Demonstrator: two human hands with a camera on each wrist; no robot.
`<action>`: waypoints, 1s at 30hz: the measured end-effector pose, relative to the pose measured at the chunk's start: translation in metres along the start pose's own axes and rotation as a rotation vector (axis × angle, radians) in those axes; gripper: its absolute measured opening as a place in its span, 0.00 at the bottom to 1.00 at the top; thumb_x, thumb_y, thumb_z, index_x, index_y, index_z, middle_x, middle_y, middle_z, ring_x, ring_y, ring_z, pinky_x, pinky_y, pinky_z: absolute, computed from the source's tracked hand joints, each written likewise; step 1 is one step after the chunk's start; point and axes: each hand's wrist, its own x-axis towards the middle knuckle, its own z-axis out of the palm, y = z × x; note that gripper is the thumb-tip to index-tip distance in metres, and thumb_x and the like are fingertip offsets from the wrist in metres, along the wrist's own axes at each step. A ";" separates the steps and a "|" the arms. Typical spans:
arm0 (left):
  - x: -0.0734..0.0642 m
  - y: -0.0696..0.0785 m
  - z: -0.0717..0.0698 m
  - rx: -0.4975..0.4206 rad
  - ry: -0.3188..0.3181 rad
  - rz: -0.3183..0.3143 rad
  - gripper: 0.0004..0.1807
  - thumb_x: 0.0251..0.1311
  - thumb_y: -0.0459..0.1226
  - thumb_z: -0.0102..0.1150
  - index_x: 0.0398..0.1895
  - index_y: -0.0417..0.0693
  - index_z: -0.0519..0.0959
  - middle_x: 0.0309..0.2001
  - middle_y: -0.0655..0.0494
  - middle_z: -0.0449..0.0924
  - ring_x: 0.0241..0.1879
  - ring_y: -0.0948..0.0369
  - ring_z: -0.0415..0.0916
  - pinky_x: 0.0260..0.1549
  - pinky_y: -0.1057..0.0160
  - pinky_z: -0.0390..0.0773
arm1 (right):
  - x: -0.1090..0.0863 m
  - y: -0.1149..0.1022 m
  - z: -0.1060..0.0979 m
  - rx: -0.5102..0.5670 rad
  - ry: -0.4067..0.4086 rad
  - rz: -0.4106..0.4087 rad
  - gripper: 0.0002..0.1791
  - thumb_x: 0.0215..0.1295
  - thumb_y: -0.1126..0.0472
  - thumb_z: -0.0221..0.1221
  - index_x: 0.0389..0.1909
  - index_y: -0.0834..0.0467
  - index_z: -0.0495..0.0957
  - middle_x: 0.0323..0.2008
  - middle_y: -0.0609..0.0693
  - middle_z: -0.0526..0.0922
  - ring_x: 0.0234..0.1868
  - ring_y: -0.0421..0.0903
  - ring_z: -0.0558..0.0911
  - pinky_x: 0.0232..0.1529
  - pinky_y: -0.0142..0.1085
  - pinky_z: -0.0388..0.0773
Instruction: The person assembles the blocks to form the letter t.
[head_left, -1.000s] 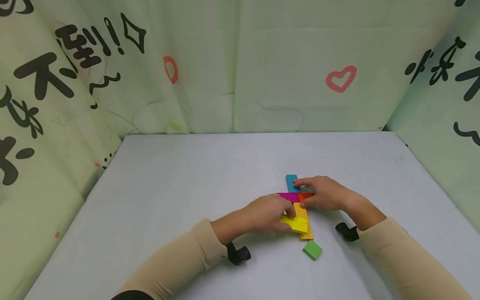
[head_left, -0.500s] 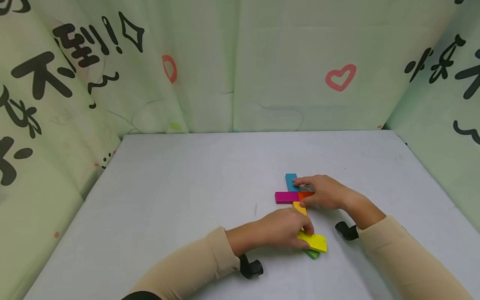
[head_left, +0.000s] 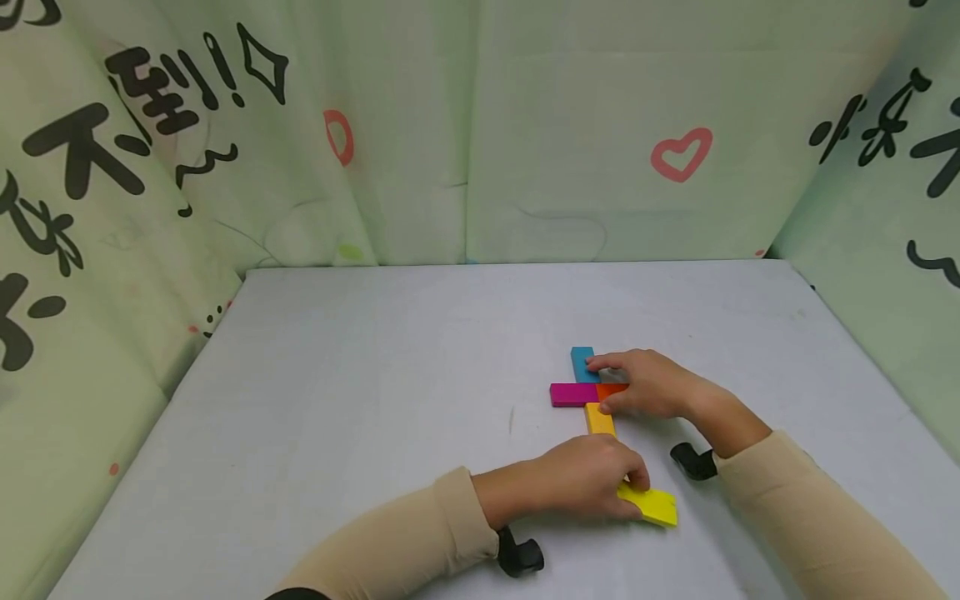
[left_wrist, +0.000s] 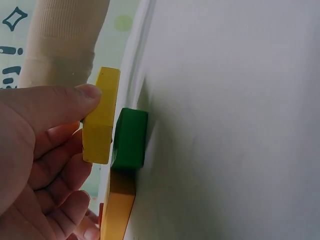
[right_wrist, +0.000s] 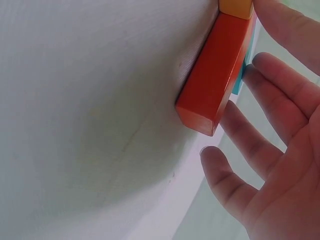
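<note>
My left hand (head_left: 581, 482) pinches a yellow block (head_left: 654, 505) between thumb and fingers, near the front of the layout. In the left wrist view that block is held beside and over a green block (left_wrist: 131, 137), which abuts the end of an amber block (left_wrist: 120, 200); the head view hides the green one behind hand and yellow block. My right hand (head_left: 660, 385) spreads over the far end, a fingertip on the blue block (head_left: 582, 363) and the thumb at the amber block's top end. A red-orange block (right_wrist: 212, 70) runs beneath that hand, its fingers loosely extended.
A magenta block (head_left: 573, 395) lies left of the red-orange one, making a crossbar between the blue and amber blocks. They lie on a white-covered table (head_left: 360, 358). Pale green printed curtains (head_left: 570, 100) enclose the back and both sides.
The left hand has carried the yellow block toward the front and right, from over the amber block to over the green block. The right hand has stayed in place.
</note>
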 end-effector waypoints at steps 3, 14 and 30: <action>0.002 0.002 0.004 -0.001 -0.006 0.010 0.13 0.60 0.46 0.70 0.46 0.53 0.85 0.38 0.70 0.82 0.37 0.77 0.71 0.41 0.84 0.65 | 0.000 0.000 0.000 -0.002 0.001 0.001 0.33 0.60 0.53 0.70 0.65 0.58 0.75 0.64 0.65 0.73 0.64 0.67 0.69 0.58 0.64 0.68; 0.012 0.011 0.012 0.060 0.005 0.034 0.14 0.61 0.49 0.70 0.46 0.56 0.85 0.37 0.74 0.81 0.37 0.78 0.70 0.45 0.84 0.60 | 0.000 -0.002 -0.001 -0.001 -0.007 0.009 0.33 0.60 0.52 0.70 0.66 0.58 0.74 0.64 0.65 0.73 0.64 0.67 0.69 0.58 0.65 0.68; 0.021 0.020 0.023 0.126 0.012 0.038 0.13 0.60 0.53 0.68 0.45 0.63 0.85 0.34 0.77 0.77 0.35 0.78 0.65 0.35 0.82 0.61 | 0.000 -0.001 0.000 0.003 -0.003 0.007 0.34 0.60 0.51 0.70 0.66 0.57 0.74 0.65 0.65 0.73 0.65 0.67 0.68 0.59 0.64 0.68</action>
